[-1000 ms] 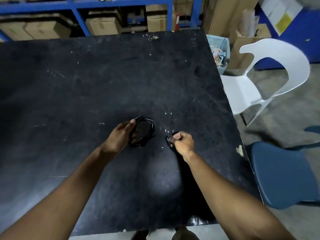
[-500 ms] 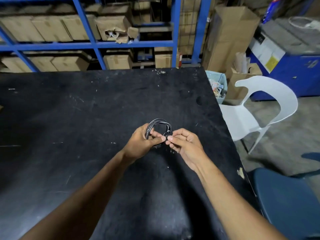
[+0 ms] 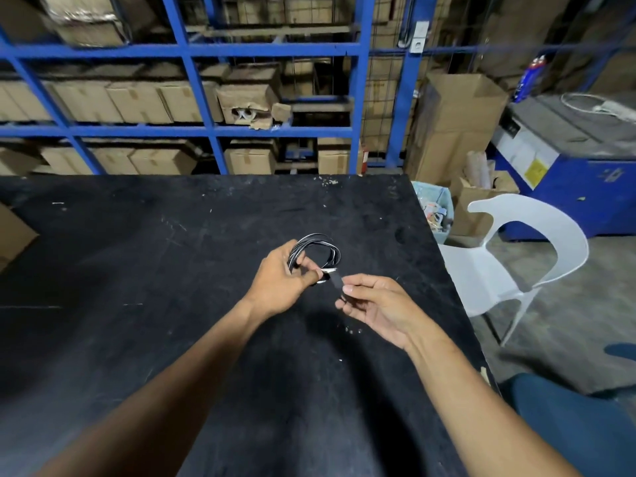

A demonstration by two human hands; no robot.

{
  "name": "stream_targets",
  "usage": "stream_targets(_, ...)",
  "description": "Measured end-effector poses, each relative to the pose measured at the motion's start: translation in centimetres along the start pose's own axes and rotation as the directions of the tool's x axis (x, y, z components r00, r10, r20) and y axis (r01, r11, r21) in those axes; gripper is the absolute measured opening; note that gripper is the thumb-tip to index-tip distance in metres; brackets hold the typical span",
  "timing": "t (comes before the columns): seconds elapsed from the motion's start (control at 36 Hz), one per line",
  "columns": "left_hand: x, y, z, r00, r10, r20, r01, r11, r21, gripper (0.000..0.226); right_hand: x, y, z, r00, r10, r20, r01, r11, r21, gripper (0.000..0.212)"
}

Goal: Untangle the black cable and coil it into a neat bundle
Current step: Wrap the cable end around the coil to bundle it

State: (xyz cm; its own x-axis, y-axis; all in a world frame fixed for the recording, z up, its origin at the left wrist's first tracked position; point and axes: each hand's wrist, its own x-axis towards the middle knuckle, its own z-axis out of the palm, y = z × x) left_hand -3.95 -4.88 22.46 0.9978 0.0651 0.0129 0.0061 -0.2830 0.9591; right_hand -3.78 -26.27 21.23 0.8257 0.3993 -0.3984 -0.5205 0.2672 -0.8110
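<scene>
The black cable (image 3: 318, 243) is wound into a small coil of several loops, held above the black table (image 3: 172, 270). My left hand (image 3: 280, 282) pinches the coil's near side between thumb and fingers. A short black strap (image 3: 336, 281) sticks out from the coil toward the right. My right hand (image 3: 373, 302) holds the strap's end between thumb and fingertips, palm up. The coil's lower part is hidden behind my left fingers.
A white plastic chair (image 3: 509, 263) stands by the table's right edge, with a blue chair seat (image 3: 578, 418) nearer me. A bin of scraps (image 3: 435, 210) sits at the far right corner. Blue shelving (image 3: 206, 132) with cardboard boxes lines the back.
The coil has been lifted off the table and raised. My hands came together on it, and my right hand now pulls a strap out to the right. The camera tilted up.
</scene>
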Motion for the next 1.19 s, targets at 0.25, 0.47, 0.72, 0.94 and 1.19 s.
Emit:
stream_targets(0.25,-0.9,0.4,1.9,0.985,0.028,-0.169,-0.017,0.998,0.065,0.022,-0.4,-0.8,3.0,0.966,-0.114,-0.233,0.143,0.983,0.113,0.020)
stream_targets(0.47,-1.6,1.2,3.4,0.940,0.211,-0.269,-0.144,0.958,0.249,0.020,-0.8,-1.0,5.0,0.943,-0.129,-0.306,0.220,0.933,0.286,0.008)
stream_targets(0.72,-0.2,2.1,1.9,0.982,-0.091,-0.165,0.090,0.996,-0.017,0.031,-1.9,-1.2,4.1,0.750,-0.559,-0.354,0.524,0.828,-0.199,0.029)
stream_targets(0.94,0.7,2.3,0.7,0.991,-0.110,-0.078,0.092,0.975,-0.203,0.033,-2.5,-1.4,3.6,0.628,-0.777,0.040,0.618,0.466,-0.633,0.035)
stream_targets(1.19,0.2,4.2,1.6,0.998,0.024,-0.054,-0.023,0.999,0.022,0.032,-0.6,-1.8,3.4,0.566,-0.819,0.099,0.569,0.300,-0.766,0.014)
